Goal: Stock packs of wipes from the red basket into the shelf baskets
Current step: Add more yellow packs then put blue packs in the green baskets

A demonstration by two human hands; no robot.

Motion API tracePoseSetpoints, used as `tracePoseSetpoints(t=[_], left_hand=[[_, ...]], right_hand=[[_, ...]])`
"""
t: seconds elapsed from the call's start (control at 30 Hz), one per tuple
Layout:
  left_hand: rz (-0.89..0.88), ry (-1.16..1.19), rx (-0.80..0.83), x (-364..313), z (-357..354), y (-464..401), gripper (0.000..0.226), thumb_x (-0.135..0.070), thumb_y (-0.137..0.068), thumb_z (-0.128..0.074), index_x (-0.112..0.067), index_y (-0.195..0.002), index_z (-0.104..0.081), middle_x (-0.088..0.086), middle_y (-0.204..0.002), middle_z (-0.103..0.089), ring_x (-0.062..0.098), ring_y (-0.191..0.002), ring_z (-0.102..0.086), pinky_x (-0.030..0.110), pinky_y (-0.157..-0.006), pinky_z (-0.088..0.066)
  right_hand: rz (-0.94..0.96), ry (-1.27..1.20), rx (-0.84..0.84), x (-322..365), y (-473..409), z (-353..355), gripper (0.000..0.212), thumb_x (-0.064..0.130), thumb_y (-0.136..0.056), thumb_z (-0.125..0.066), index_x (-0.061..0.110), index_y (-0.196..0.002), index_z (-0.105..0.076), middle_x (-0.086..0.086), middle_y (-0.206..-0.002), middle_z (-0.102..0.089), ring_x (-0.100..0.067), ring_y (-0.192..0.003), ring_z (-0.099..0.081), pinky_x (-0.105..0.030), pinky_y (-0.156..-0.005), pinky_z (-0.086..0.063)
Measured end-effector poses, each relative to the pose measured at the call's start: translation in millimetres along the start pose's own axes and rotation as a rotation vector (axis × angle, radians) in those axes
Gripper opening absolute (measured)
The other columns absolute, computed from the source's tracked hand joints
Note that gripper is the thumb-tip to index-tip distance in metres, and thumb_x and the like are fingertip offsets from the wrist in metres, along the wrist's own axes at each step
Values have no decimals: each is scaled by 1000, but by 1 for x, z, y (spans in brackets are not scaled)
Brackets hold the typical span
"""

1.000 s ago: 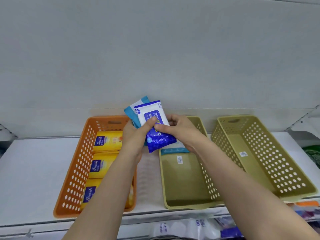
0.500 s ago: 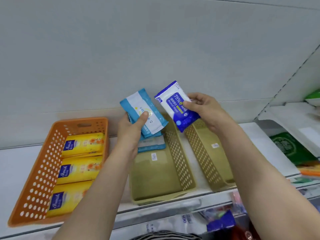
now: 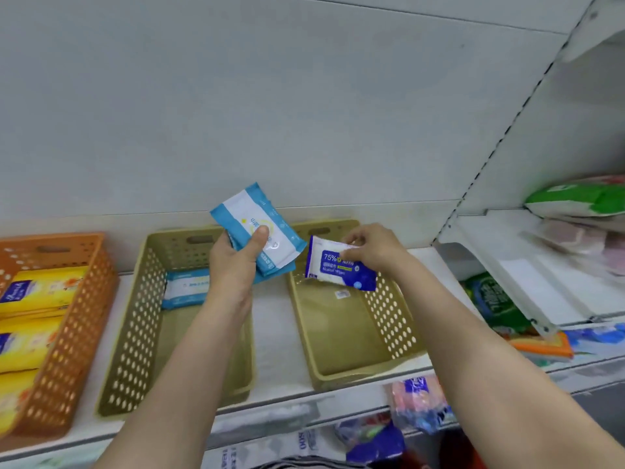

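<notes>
Single head-worn view, looking forward and down, close on the shelf (image 3: 277,319), wide-angle

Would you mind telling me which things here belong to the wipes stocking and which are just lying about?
Job:
- dark blue wipes pack in right hand
- light blue packs in left hand
- right olive basket
- middle olive basket

Lying about:
- orange basket
- green packs
</notes>
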State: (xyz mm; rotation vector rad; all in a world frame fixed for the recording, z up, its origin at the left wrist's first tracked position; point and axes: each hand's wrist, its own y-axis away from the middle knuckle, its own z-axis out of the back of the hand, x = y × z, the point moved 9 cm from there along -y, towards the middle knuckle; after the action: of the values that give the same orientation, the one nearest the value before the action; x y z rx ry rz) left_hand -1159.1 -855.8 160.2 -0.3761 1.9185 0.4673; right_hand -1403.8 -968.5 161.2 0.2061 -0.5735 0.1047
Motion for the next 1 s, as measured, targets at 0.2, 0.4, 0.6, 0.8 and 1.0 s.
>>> tracePoseSetpoints(t=[0.2,0.4,0.6,0.8,1.0], left_hand=[[-16,-1,-119,12,8,14,16,-17,-90,-71,-20,-105,-65,-7,-102,-74,4,-85,-72,17,-64,-55],[-37,-9,-169,16,24,26,17,-18,-90,-71,-21,-105,-65,-7,-101,-76,12,-96,-73,30,-81,-56],[-25,-19,-194,22,20,33,24,-18,-89,-72,-15,-112,-65,-2,-106,-76,15,-96,-73,31,-82,-56],[-26,-30,-148,17,17,39,25,-16,-90,-71,-13,-114,-64,0,-107,-76,17,-98,-73,34,-86,-57],[-50,-16,-113,7,14,36,28,-16,-84,-76,-16,-111,-66,0,-104,-77,18,-95,-73,36,-84,-59]], right_hand=[[178,193,109,25,-32,-53,25,26,-80,-78,23,-105,-75,-1,-107,-71,-22,-99,-63,-25,-74,-42],[270,359,-90,17,-34,-67,45,36,-81,-76,19,-121,-65,-8,-119,-64,-29,-119,-49,-36,-93,-46],[54,280,167,-15,-32,-102,67,53,-67,-83,23,-123,-62,-10,-128,-58,-29,-117,-56,-37,-93,-52],[65,214,90,-9,-30,-98,61,57,-72,-77,18,-116,-63,-11,-126,-59,-30,-117,-55,-35,-92,-48],[51,-789,168,76,5,-46,35,51,-86,-70,19,-99,-71,-5,-101,-75,-19,-89,-71,-37,-79,-58]])
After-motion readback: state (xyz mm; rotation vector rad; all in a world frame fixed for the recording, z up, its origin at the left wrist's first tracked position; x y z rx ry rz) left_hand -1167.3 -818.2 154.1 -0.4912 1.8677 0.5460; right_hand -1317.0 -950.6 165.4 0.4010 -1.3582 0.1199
